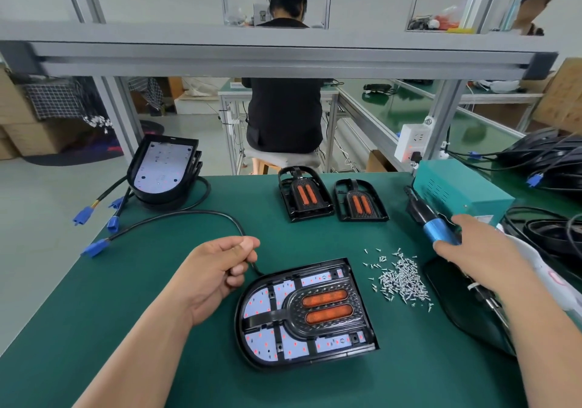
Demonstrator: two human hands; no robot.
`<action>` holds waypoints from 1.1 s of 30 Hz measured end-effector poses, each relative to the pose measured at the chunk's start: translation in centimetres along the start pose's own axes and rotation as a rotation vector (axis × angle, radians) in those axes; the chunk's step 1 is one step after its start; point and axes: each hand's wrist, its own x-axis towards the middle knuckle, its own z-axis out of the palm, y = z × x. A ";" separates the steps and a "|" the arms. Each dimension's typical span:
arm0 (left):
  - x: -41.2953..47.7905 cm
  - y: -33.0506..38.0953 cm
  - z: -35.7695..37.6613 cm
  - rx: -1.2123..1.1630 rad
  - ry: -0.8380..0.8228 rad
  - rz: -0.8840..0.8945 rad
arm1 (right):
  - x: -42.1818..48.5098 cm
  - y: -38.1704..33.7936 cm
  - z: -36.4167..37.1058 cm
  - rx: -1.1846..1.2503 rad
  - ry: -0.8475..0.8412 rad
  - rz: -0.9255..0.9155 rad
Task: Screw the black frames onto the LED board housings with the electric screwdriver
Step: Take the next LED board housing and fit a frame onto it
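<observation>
Now left hand (217,269), grip pinching the black cable (189,215), should steady the black-framed LED housing (307,310) while right hand (482,250), clamped round the blue-barrelled electric screwdriver (436,229), drives squarely.

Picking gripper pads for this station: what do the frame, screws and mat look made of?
Frame: black moulded plastic by the look, with a slight sheen, thin ribs and a dotted texture. Screws: bright silvery metal, probably plated steel. Mat: dull green with a matte finish, likely rubber or vinyl; can't tell which.
</observation>
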 end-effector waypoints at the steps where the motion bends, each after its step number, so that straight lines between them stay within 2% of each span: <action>1: 0.0 0.0 0.0 -0.008 0.000 0.003 | 0.0 0.0 -0.2 0.060 0.017 0.003; 4: 0.0 0.0 -0.2 -0.012 -0.005 -0.006 | 0.1 0.0 -0.9 0.277 0.107 0.002; 8: 0.1 0.1 -0.4 -0.012 -0.006 -0.029 | -0.6 -0.8 -1.7 1.026 0.104 0.046; 10: 0.2 0.1 -0.4 -0.003 -0.004 -0.031 | -0.9 -1.2 -1.7 1.238 0.080 0.085; 20: 0.1 0.0 -0.4 0.018 -0.065 0.011 | -2.0 -4.8 0.1 1.659 -0.089 0.191; 26: -0.2 0.3 0.3 0.025 -0.107 0.095 | -2.9 -6.2 -0.3 1.893 -0.038 0.196; 33: -0.8 0.0 1.4 0.082 -0.118 0.122 | -4.0 -9.1 -2.3 2.002 0.034 0.109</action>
